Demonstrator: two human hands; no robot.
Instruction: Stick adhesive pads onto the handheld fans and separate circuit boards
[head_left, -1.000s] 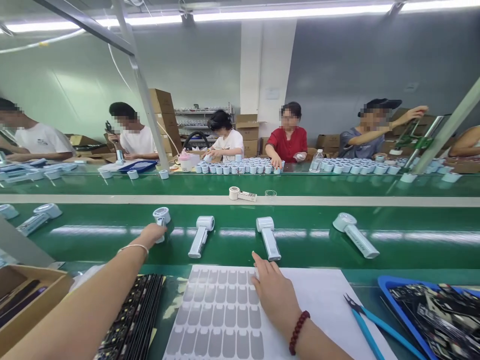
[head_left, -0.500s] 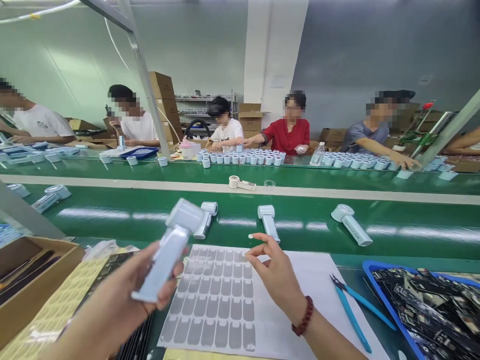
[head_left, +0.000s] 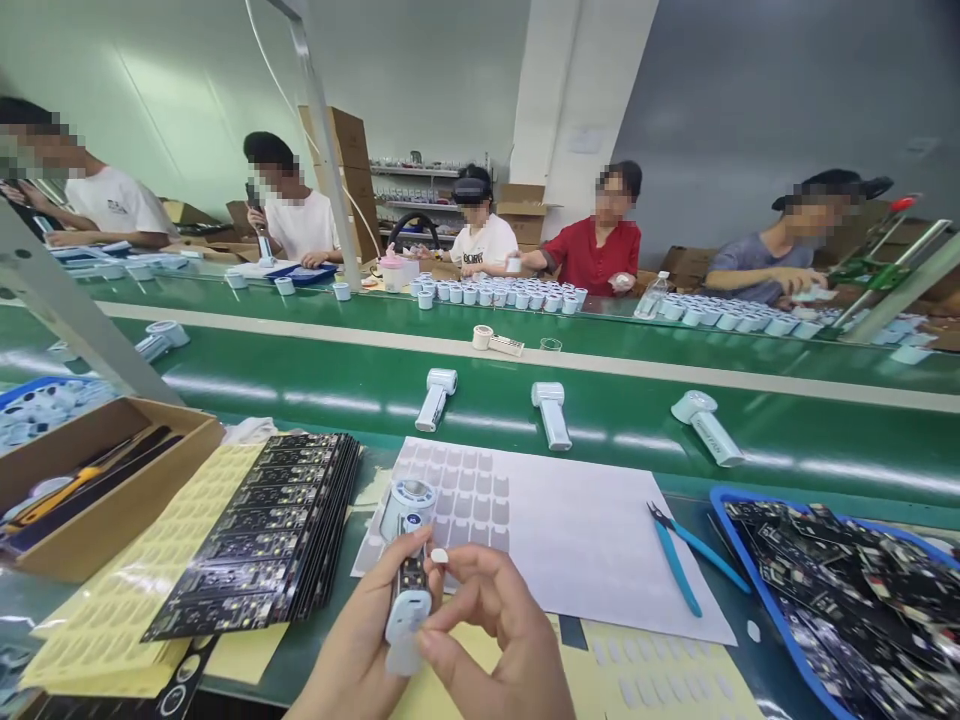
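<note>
My left hand [head_left: 364, 625] is wrapped around a light-blue handheld fan [head_left: 409, 494], its round head pointing away from me. A circuit board with small parts shows in the open handle. My right hand [head_left: 502, 635] pinches a thin translucent sticker [head_left: 405, 656] by the handle's near end; whether it touches the fan I cannot tell. A small white oval piece [head_left: 439, 555] sits at my right index fingertip. Beneath the fan head lies a white backing sheet [head_left: 577, 540] with rows of grey stickers [head_left: 491, 510], partly hidden by the fan and my hands.
Stacked black circuit boards [head_left: 255, 540] and yellow sticker sheets [head_left: 112, 560] lie left, beside a cardboard box [head_left: 150, 480] of tools. Blue-handled cutters [head_left: 679, 560] and a blue tray [head_left: 757, 600] of boards lie right. Fans [head_left: 553, 415] rest on the green conveyor [head_left: 360, 390]. Co-workers sit opposite.
My left hand has brought the fan down and turned it, so the open handle faces me. My right hand has left the sticker sheet with a sticker and come to the fan.
</note>
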